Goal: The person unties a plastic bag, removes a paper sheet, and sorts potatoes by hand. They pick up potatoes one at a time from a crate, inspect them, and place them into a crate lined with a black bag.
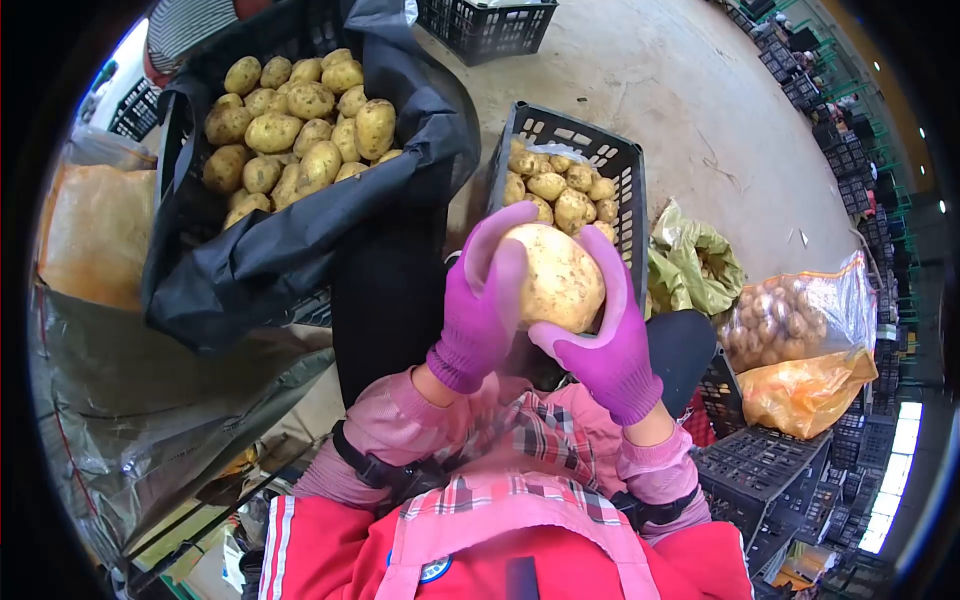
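One large pale-yellow potato [556,280] is held up between my two hands in front of my lap. My left hand [485,290], in a purple knit glove, grips its left side. On the other side, my right hand [607,335], gloved the same way, curves its fingers and thumb around the potato. Just beyond the hands, a black plastic crate [638,185] holds several smaller potatoes [573,208]. To the left stands a bigger crate lined with black cloth [330,225], heaped with potatoes [275,132].
A green sack [690,265] stands right of the small crate. Farther right are a mesh bag of potatoes [775,325], an orange plastic bag [810,392] and black crates [765,465]. Another crate [490,30] sits ahead on the concrete floor [690,110]. A filled sack [100,235] is at left.
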Action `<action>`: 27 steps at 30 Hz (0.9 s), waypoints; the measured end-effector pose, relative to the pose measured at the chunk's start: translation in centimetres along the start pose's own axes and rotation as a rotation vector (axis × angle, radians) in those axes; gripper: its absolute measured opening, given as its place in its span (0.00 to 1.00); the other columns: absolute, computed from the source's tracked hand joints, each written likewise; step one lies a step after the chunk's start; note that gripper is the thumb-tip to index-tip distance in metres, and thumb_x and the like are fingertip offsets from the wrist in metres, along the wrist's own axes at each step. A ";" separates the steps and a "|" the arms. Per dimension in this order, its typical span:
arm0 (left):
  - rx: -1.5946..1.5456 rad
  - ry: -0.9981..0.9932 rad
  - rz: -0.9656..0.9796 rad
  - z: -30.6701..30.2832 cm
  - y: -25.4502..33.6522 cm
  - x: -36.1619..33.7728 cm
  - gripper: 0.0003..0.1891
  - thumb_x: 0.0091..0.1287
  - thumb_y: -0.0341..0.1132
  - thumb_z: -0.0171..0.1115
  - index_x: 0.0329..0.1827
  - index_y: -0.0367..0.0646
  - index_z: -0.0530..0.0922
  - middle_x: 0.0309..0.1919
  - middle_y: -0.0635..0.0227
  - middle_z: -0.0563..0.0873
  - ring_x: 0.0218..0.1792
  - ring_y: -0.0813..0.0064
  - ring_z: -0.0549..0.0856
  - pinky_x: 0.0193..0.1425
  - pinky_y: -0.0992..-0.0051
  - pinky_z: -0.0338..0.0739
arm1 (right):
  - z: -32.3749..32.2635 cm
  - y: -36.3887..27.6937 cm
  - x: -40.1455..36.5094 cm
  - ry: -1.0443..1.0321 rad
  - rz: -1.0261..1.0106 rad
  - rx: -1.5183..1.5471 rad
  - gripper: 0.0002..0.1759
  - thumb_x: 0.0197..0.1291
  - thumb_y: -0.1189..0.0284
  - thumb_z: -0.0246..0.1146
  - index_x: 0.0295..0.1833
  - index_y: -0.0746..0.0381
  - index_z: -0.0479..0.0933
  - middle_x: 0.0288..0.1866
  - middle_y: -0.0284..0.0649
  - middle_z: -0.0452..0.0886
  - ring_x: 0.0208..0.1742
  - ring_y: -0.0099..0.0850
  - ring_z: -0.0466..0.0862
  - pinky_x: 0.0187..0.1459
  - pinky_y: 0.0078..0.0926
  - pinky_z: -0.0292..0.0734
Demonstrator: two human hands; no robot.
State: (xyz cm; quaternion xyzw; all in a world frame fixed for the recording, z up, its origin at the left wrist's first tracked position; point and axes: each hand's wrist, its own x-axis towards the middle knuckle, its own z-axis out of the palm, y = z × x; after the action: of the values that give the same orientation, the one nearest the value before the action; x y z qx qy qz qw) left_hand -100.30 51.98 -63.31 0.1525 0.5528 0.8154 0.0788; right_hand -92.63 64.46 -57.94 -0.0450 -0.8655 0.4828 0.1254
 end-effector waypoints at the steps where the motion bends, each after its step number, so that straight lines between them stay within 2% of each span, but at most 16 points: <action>1: -0.011 0.016 0.008 0.2 -0.6 -0.1 0.17 0.75 0.34 0.50 0.61 0.35 0.75 0.54 0.60 0.83 0.57 0.71 0.80 0.64 0.71 0.71 | -0.2 0.2 -0.4 -0.009 0.009 0.019 0.52 0.45 0.68 0.78 0.74 0.66 0.59 0.70 0.51 0.69 0.71 0.39 0.70 0.69 0.33 0.67; 4: 0.111 -0.149 -0.077 0.0 0.5 0.3 0.18 0.75 0.35 0.50 0.63 0.35 0.73 0.56 0.59 0.81 0.58 0.70 0.79 0.64 0.70 0.71 | -0.7 1.4 -1.5 0.037 0.096 0.176 0.52 0.46 0.66 0.78 0.74 0.66 0.59 0.71 0.51 0.68 0.71 0.40 0.70 0.68 0.34 0.67; 6: 0.307 -0.275 0.115 1.2 -0.1 -0.4 0.19 0.77 0.37 0.47 0.65 0.36 0.70 0.58 0.58 0.80 0.57 0.69 0.80 0.64 0.70 0.71 | -0.4 3.8 -2.5 0.102 -0.051 -0.004 0.51 0.46 0.64 0.77 0.74 0.64 0.59 0.71 0.51 0.67 0.70 0.43 0.71 0.67 0.36 0.69; 8: 0.391 -0.315 0.087 1.5 -1.0 -0.7 0.20 0.78 0.39 0.44 0.66 0.35 0.68 0.60 0.58 0.78 0.56 0.68 0.80 0.65 0.68 0.71 | 0.3 3.9 -3.4 0.188 -0.001 -0.063 0.50 0.46 0.65 0.76 0.74 0.60 0.59 0.69 0.50 0.67 0.67 0.48 0.73 0.65 0.40 0.71; 10: 0.468 -0.389 0.251 0.9 -1.3 -0.4 0.20 0.78 0.38 0.42 0.64 0.35 0.70 0.57 0.57 0.80 0.55 0.67 0.81 0.63 0.68 0.73 | 0.7 3.5 -3.9 0.239 -0.083 -0.048 0.49 0.45 0.67 0.75 0.74 0.57 0.59 0.67 0.49 0.67 0.65 0.51 0.73 0.63 0.42 0.72; 12: 0.396 -0.301 0.023 1.4 -0.4 0.0 0.18 0.77 0.37 0.44 0.61 0.34 0.72 0.53 0.55 0.83 0.54 0.66 0.82 0.60 0.68 0.75 | 0.3 2.3 -4.5 0.206 0.033 0.066 0.50 0.42 0.69 0.76 0.73 0.59 0.60 0.67 0.49 0.69 0.69 0.49 0.71 0.67 0.39 0.70; 13: 0.580 -0.297 0.100 0.9 -1.0 0.3 0.18 0.76 0.37 0.46 0.59 0.34 0.74 0.50 0.55 0.84 0.54 0.66 0.82 0.57 0.70 0.77 | 0.4 2.9 -4.8 0.230 -0.012 0.050 0.48 0.46 0.67 0.74 0.73 0.59 0.59 0.67 0.49 0.69 0.65 0.49 0.74 0.63 0.40 0.73; 16: 0.438 -0.322 -0.034 1.1 -1.9 -0.1 0.18 0.76 0.37 0.47 0.62 0.35 0.73 0.54 0.55 0.83 0.54 0.65 0.83 0.58 0.70 0.77 | 0.8 4.3 -4.7 0.283 0.042 0.379 0.47 0.49 0.66 0.75 0.72 0.65 0.60 0.67 0.50 0.71 0.68 0.40 0.73 0.66 0.34 0.70; 17: 0.634 -0.418 0.160 2.0 -1.1 -0.7 0.22 0.77 0.43 0.44 0.65 0.37 0.70 0.58 0.55 0.80 0.57 0.65 0.81 0.62 0.66 0.76 | 1.3 4.7 -4.2 0.364 0.063 0.557 0.44 0.52 0.63 0.74 0.71 0.67 0.61 0.66 0.51 0.72 0.66 0.36 0.74 0.65 0.31 0.70; 20: -0.174 -0.345 -0.375 1.5 -2.8 -1.4 0.26 0.77 0.49 0.41 0.68 0.39 0.67 0.62 0.57 0.77 0.61 0.63 0.78 0.65 0.62 0.73 | 1.9 4.8 -3.9 0.420 0.163 0.564 0.43 0.53 0.60 0.74 0.70 0.68 0.63 0.67 0.52 0.71 0.66 0.40 0.75 0.64 0.30 0.71; 21: -0.350 -0.321 -0.494 2.0 -2.5 -1.4 0.26 0.77 0.50 0.41 0.69 0.40 0.66 0.63 0.58 0.76 0.62 0.62 0.77 0.67 0.61 0.72 | 1.1 4.3 -4.3 0.351 0.147 0.369 0.40 0.56 0.58 0.71 0.68 0.67 0.65 0.68 0.52 0.70 0.68 0.45 0.72 0.66 0.38 0.68; 22: -0.513 -0.281 -0.612 2.4 -2.3 -1.4 0.27 0.77 0.51 0.41 0.70 0.41 0.64 0.64 0.59 0.75 0.64 0.61 0.76 0.68 0.60 0.71 | 0.7 4.2 -4.4 0.395 -0.026 0.122 0.38 0.57 0.57 0.69 0.68 0.66 0.66 0.69 0.51 0.70 0.69 0.46 0.70 0.68 0.42 0.65; 24: -0.752 -0.282 -0.715 1.9 -2.8 -0.9 0.27 0.74 0.42 0.52 0.72 0.42 0.60 0.64 0.59 0.75 0.64 0.58 0.75 0.65 0.56 0.74 | 0.9 3.9 -4.0 0.453 -0.385 -0.353 0.36 0.59 0.55 0.65 0.68 0.64 0.67 0.70 0.50 0.69 0.72 0.48 0.67 0.70 0.48 0.60; 25: -0.471 -0.488 -0.393 -0.5 -5.7 -0.9 0.26 0.73 0.42 0.52 0.71 0.43 0.63 0.63 0.60 0.75 0.65 0.59 0.74 0.67 0.58 0.71 | 2.0 3.3 -3.9 0.282 -0.421 -0.385 0.33 0.59 0.53 0.61 0.65 0.62 0.71 0.69 0.46 0.70 0.72 0.46 0.65 0.72 0.53 0.54; 26: -0.208 -0.575 -0.044 -2.9 -8.5 -0.9 0.25 0.72 0.43 0.51 0.69 0.44 0.66 0.62 0.61 0.76 0.66 0.60 0.73 0.69 0.59 0.69 | 2.2 2.8 -3.1 0.210 -0.437 -0.455 0.29 0.58 0.56 0.61 0.61 0.60 0.73 0.63 0.44 0.73 0.69 0.44 0.68 0.71 0.50 0.57; 27: 0.224 -0.607 0.149 -4.2 -9.1 -0.9 0.25 0.71 0.40 0.54 0.69 0.43 0.66 0.61 0.61 0.76 0.66 0.61 0.73 0.68 0.60 0.69 | 2.3 2.3 -2.3 0.137 -0.457 -0.522 0.24 0.56 0.58 0.61 0.56 0.59 0.76 0.57 0.42 0.76 0.66 0.42 0.71 0.69 0.47 0.60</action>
State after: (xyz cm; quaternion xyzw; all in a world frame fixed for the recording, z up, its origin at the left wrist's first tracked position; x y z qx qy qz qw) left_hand -101.26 51.45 -73.28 0.4361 0.5776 0.6706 0.1627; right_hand -91.11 63.36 -61.48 0.0869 -0.9370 0.2007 0.2723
